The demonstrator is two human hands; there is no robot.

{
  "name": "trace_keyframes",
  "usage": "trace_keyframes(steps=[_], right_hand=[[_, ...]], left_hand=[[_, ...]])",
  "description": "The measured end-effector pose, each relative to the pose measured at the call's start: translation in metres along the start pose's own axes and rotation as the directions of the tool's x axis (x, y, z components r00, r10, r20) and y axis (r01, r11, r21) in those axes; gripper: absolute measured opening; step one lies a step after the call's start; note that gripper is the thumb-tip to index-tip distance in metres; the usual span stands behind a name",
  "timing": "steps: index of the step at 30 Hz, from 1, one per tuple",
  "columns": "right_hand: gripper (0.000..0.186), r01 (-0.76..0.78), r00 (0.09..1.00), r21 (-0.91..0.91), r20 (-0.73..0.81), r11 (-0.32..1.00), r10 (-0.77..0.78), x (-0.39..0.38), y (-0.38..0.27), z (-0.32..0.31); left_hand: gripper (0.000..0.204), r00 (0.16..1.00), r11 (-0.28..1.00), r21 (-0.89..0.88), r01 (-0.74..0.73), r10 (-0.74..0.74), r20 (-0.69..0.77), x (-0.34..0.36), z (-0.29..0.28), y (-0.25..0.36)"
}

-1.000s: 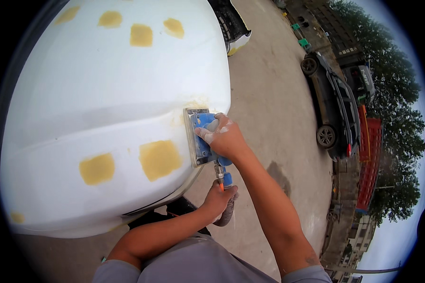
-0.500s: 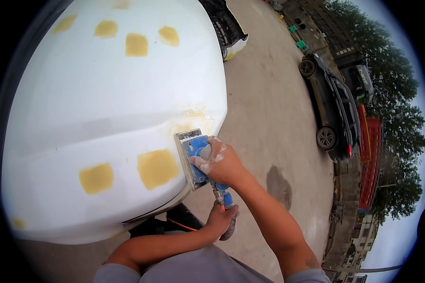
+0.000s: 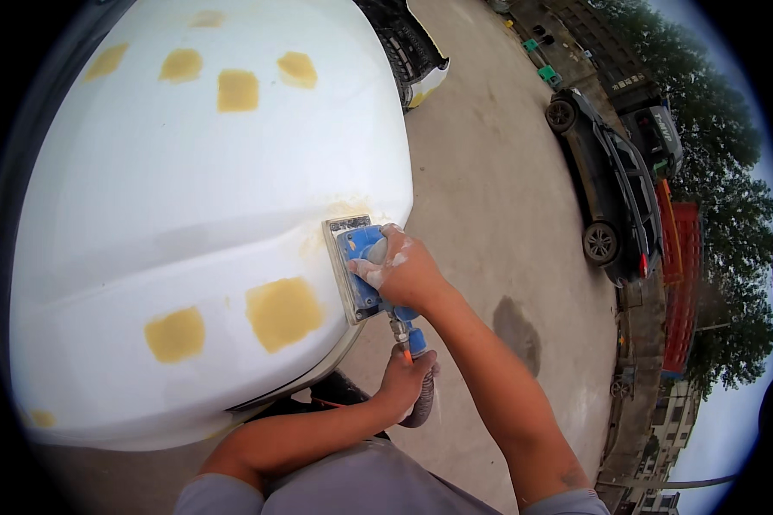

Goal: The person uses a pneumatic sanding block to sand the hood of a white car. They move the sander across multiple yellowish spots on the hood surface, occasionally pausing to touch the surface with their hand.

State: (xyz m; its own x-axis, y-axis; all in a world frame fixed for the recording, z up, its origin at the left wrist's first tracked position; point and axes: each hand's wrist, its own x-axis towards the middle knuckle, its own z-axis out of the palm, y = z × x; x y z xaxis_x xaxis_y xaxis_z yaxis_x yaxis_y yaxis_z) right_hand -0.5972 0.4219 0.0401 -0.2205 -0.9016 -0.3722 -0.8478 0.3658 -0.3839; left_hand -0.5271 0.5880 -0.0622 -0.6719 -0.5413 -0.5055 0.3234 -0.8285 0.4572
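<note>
A blue pneumatic sander point(image 3: 362, 287) with a flat rectangular pad lies against the right edge of a white car hood point(image 3: 180, 154). My right hand point(image 3: 404, 270), dusted white, wraps over the sander's top and its round grey knob. Below it, my left hand point(image 3: 406, 384) is closed around the hose point(image 3: 422, 403) near the metal fitting under the sander. Two yellow filler patches, a larger one point(image 3: 283, 314) and a smaller one point(image 3: 175, 335), sit on the hood left of the pad. A faint smeared yellowish area point(image 3: 349, 207) shows just beyond the pad.
Several more yellow patches, one of them squarish point(image 3: 238, 91), dot the hood's far part. A dark bumper piece point(image 3: 404, 43) is at the far end. Concrete ground point(image 3: 489, 172) with a damp stain point(image 3: 517, 330) stretches right, toward a parked black car point(image 3: 605, 180) and a red truck bed point(image 3: 683, 287).
The sander and both my hands have moved slightly away from me along the hood's right edge. Both hands keep their grip. The view has shifted a little.
</note>
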Motion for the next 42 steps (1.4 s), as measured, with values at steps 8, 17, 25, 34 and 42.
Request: trace_keyframes(steps=[8,17,25,34,42], right_hand=[[0.083,-0.028,0.999,-0.033,0.024,0.999,0.029,-0.009,0.005,0.002],[0.081,0.114,0.992,-0.100,-0.034,0.988,-0.117,-0.028,0.023,0.021],[0.084,0.056,0.998,-0.065,-0.034,0.996,-0.058,-0.014,0.004,0.016],[0.085,-0.038,0.999,0.007,-0.018,0.999,0.038,-0.008,-0.012,0.003],[0.085,-0.022,0.998,-0.045,-0.063,0.999,0.020,-0.004,-0.006,0.013]], left_hand=[[0.020,0.998,0.997,0.050,0.053,-0.055,0.038,-0.002,0.003,-0.001],[0.016,0.997,0.998,-0.023,0.060,-0.059,0.043,-0.025,0.006,-0.021],[0.016,0.999,0.993,0.114,0.027,-0.021,-0.048,-0.024,0.003,0.006],[0.019,0.996,0.998,0.034,0.051,-0.048,-0.078,-0.020,0.002,0.013],[0.019,0.998,0.997,0.072,0.026,-0.023,-0.051,-0.021,-0.001,0.018]])
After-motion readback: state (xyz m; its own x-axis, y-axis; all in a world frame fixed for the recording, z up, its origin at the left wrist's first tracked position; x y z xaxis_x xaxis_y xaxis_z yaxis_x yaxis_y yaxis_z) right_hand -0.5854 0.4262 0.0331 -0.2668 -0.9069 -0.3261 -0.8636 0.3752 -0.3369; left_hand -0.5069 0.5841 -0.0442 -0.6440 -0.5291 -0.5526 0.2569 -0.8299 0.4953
